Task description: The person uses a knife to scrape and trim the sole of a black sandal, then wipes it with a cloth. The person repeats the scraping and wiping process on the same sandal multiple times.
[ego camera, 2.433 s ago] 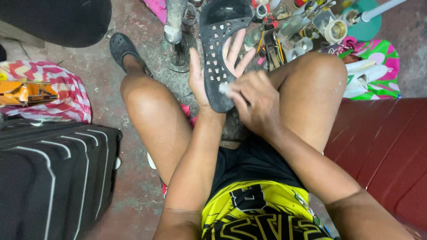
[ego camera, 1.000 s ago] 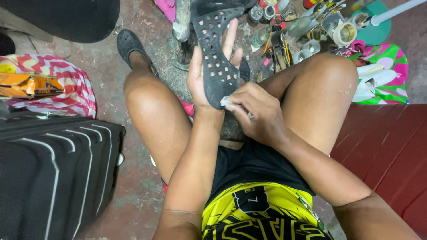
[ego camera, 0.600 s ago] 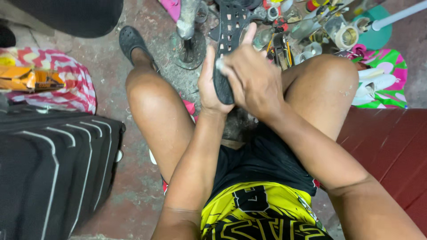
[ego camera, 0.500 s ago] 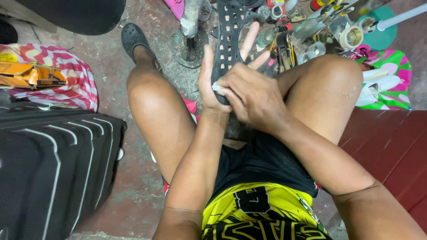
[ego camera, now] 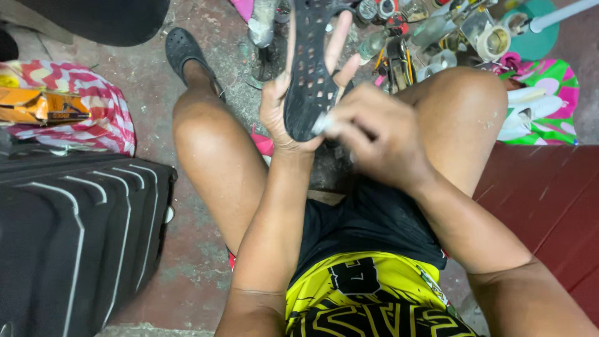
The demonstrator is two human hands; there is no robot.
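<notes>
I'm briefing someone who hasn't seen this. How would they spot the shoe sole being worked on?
Look between the seated person's bare knees. The left hand holds up a black shoe sole, the only dark slab there dotted with pale studs, while the right hand presses something small and pale against its lower end.

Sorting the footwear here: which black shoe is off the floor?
The black perforated sole held up in the left hand; the other black shoe is on the person's foot, on the floor.

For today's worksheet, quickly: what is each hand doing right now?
Left hand: closed around the black studded sole.
Right hand: pinching a small pale object against the sole's heel.
</notes>
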